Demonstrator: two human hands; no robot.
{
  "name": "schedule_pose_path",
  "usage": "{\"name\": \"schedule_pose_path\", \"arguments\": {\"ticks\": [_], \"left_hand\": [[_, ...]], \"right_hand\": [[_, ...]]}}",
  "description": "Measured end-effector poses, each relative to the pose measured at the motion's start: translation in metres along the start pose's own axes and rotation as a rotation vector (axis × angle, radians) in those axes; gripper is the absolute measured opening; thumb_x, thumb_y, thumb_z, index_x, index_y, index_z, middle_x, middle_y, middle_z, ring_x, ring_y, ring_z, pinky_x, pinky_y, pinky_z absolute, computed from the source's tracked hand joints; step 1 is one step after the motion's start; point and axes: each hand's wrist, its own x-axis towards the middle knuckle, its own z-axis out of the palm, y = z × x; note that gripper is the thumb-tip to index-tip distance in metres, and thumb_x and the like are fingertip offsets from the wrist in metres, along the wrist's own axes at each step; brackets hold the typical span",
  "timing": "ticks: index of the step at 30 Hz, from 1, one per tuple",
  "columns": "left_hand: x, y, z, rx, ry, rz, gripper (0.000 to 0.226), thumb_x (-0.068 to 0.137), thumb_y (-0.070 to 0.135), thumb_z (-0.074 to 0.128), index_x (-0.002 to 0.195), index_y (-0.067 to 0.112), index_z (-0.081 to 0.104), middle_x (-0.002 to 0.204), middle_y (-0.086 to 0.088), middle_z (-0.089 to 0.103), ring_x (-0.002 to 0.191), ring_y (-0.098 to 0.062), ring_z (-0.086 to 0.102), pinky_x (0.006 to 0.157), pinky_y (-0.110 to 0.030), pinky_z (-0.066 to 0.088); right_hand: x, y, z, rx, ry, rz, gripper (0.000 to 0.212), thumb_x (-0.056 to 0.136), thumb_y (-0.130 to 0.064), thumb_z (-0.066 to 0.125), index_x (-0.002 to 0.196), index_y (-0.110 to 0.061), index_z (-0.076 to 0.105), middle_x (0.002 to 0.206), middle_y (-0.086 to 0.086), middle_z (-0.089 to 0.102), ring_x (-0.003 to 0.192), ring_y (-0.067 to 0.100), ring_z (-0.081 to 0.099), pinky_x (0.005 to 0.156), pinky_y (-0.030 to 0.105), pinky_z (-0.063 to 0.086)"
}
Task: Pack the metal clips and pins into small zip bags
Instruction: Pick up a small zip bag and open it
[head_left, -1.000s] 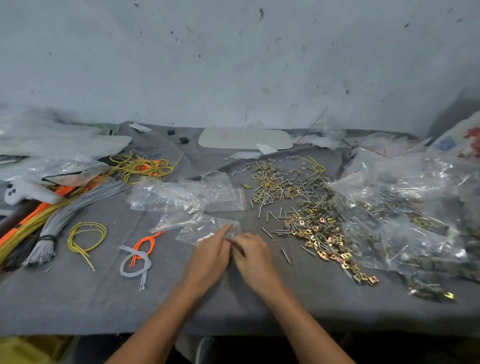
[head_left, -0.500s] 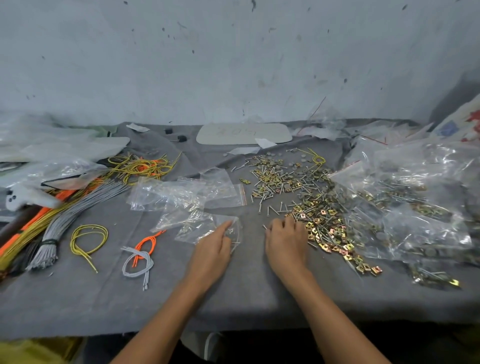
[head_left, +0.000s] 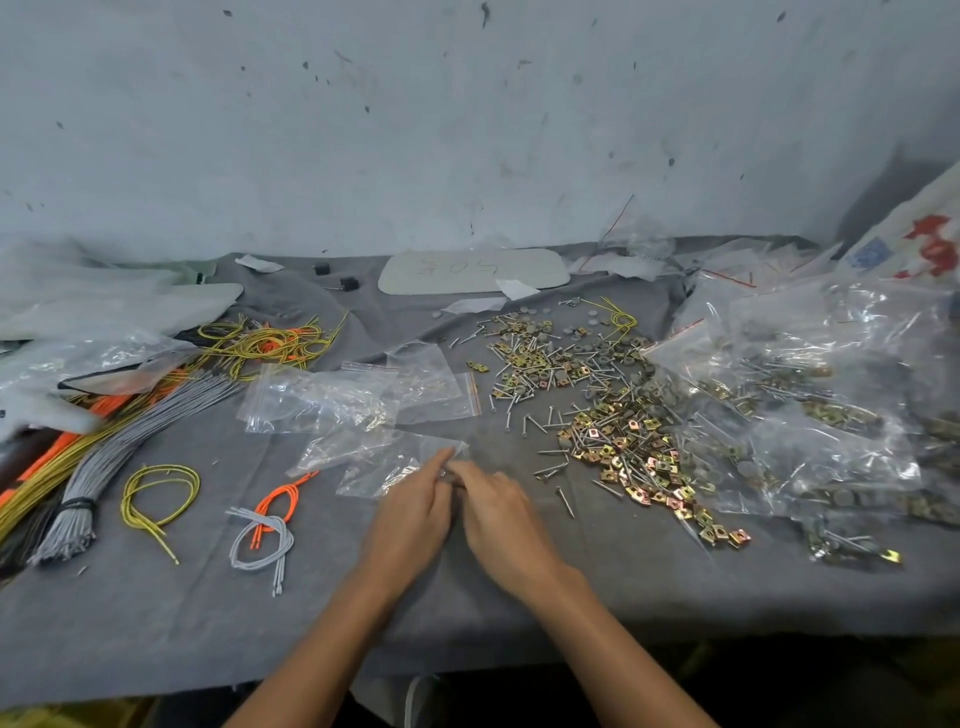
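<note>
On the grey cloth (head_left: 156, 623), the left hand (head_left: 415, 514) and right hand (head_left: 501, 514) touch fingertips at a small clear plastic zip bag (head_left: 382, 465), left of heaped brass clips (head_left: 641, 457) and steel pins (head_left: 519, 396).

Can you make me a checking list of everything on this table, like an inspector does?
Surface: grey cloth over the table.
Job's things: loose metal clips and pins piled right of centre; small zip bag at front centre; more zip bags behind it.
Clutter: large plastic bags of clips on the right; white oval card at the back.
Hands: left hand and right hand meet at the small zip bag's edge; grip hidden.
Cables: grey cord bundle, yellow loop, orange and grey loops on the left.
Surroundings: stained pale wall behind.
</note>
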Motion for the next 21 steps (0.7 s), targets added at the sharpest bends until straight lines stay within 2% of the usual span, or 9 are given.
{"name": "schedule_pose_path", "arguments": {"ticks": [3,6,9,13,17,21], "left_hand": [[0.0,-0.002,0.001,0.002,0.001,0.002,0.048,0.1,0.013,0.043,0.146,0.023,0.051,0.13,-0.006,0.067,0.119,-0.023,0.061,0.093,-0.025,0.04],[0.001,-0.003,0.002,0.017,-0.005,-0.01,0.049,0.1,0.016,0.042,0.147,0.025,0.05,0.123,-0.009,0.07,0.113,-0.026,0.062,0.092,-0.032,0.043],[0.001,-0.002,0.002,0.028,0.0,-0.013,0.049,0.1,0.017,0.041,0.148,0.027,0.05,0.127,-0.006,0.068,0.115,-0.024,0.061,0.094,-0.032,0.043],[0.0,-0.001,0.001,0.027,-0.007,-0.012,0.049,0.101,0.018,0.04,0.149,0.027,0.048,0.13,-0.006,0.067,0.116,-0.024,0.06,0.097,-0.034,0.044],[-0.001,0.002,0.0,0.029,-0.009,-0.02,0.049,0.101,0.016,0.041,0.148,0.026,0.049,0.125,-0.007,0.069,0.113,-0.025,0.061,0.094,-0.033,0.043],[-0.001,0.004,0.0,0.038,-0.015,-0.028,0.05,0.1,0.016,0.042,0.148,0.027,0.049,0.119,-0.007,0.071,0.111,-0.024,0.062,0.09,-0.031,0.042]], "right_hand": [[-0.007,0.002,-0.012,0.07,0.005,0.027,0.039,0.096,-0.01,0.05,0.133,-0.024,0.054,0.114,0.005,0.068,0.1,0.029,0.058,0.09,0.043,0.045],[-0.015,0.018,-0.029,-0.075,0.151,0.103,0.022,0.093,-0.014,0.058,0.113,-0.02,0.064,0.105,0.001,0.066,0.096,0.025,0.056,0.089,0.039,0.045],[-0.027,0.039,-0.052,-0.176,0.261,0.228,0.006,0.093,-0.023,0.063,0.098,-0.021,0.063,0.095,-0.001,0.063,0.089,0.023,0.055,0.082,0.039,0.044],[-0.038,0.051,-0.057,-0.305,0.114,0.385,0.016,0.098,-0.036,0.054,0.104,-0.021,0.057,0.106,0.001,0.059,0.099,0.023,0.055,0.089,0.037,0.042],[-0.037,0.044,-0.048,-0.35,0.079,0.353,0.017,0.103,-0.03,0.046,0.11,-0.018,0.054,0.114,0.002,0.057,0.104,0.023,0.052,0.091,0.035,0.038],[-0.028,0.021,-0.039,-0.089,0.135,0.239,0.008,0.103,-0.023,0.047,0.098,-0.019,0.051,0.098,0.002,0.058,0.09,0.024,0.051,0.082,0.04,0.042]]}}
